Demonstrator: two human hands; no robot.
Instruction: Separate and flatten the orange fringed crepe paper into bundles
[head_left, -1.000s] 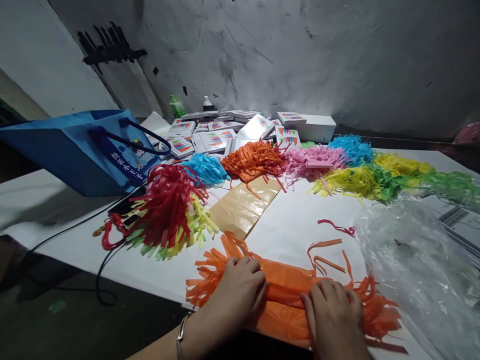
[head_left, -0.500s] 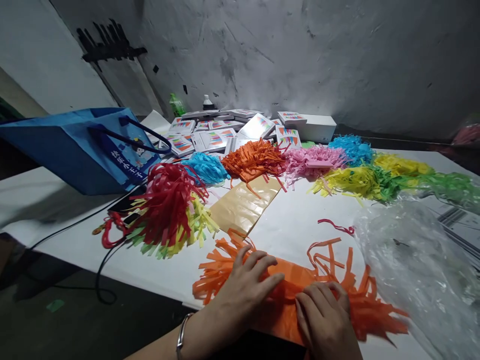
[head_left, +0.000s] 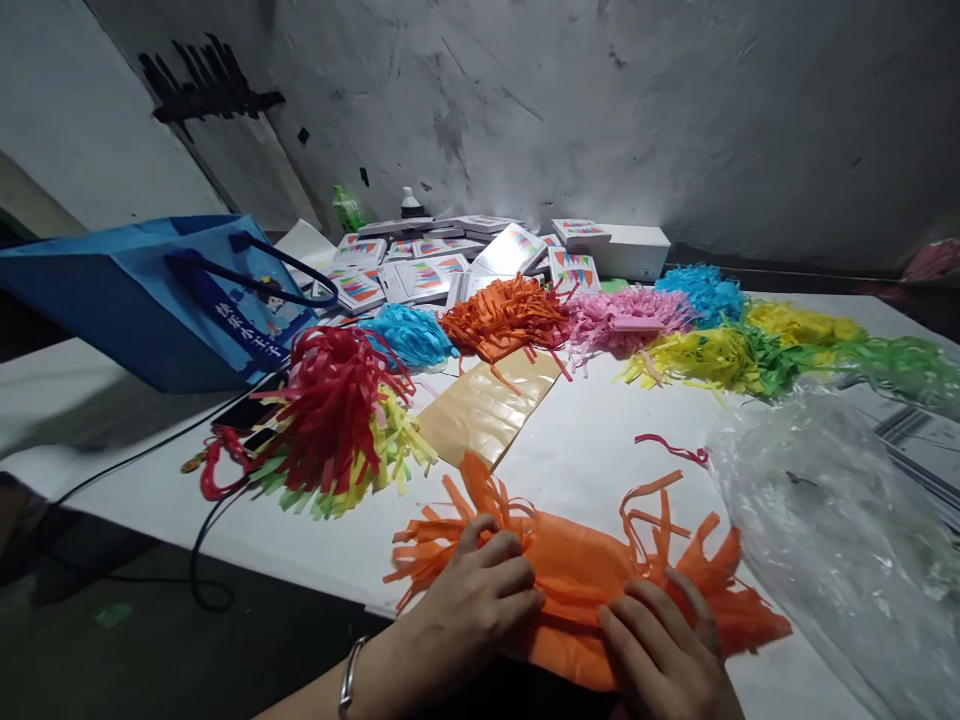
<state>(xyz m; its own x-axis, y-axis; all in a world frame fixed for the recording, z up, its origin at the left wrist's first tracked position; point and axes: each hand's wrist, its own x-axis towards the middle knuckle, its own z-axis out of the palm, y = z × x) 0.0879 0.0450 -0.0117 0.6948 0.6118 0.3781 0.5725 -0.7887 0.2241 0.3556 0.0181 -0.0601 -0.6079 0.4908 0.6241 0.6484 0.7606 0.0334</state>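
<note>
Orange fringed tissue paper (head_left: 576,560) lies across the near table edge, its cut strips fanning out to both sides and its middle uncut. My left hand (head_left: 476,590), with a silver bangle at the wrist, curls its fingers over the left part of the sheet. Over the right part, my right hand (head_left: 664,635) grips the paper, fingers bent and thumb tucked beneath. A fold runs across the sheet between the two hands. Just behind is a tan paper envelope (head_left: 487,415). A loose red strip (head_left: 670,447) rests to the right.
Red tassels (head_left: 330,400) over yellow and green ones lie left, near a blue bag (head_left: 150,300). Orange (head_left: 510,315), pink (head_left: 630,318) and yellow (head_left: 697,360) tassels line the back, before several printed boxes (head_left: 424,278). Clear plastic (head_left: 817,520) covers the right side. A black cable (head_left: 199,545) hangs off the edge.
My hands have moved slightly apart, baring more of the sheet's orange middle. The left fingers are more curled than before, and the right-hand strips have shifted a little.
</note>
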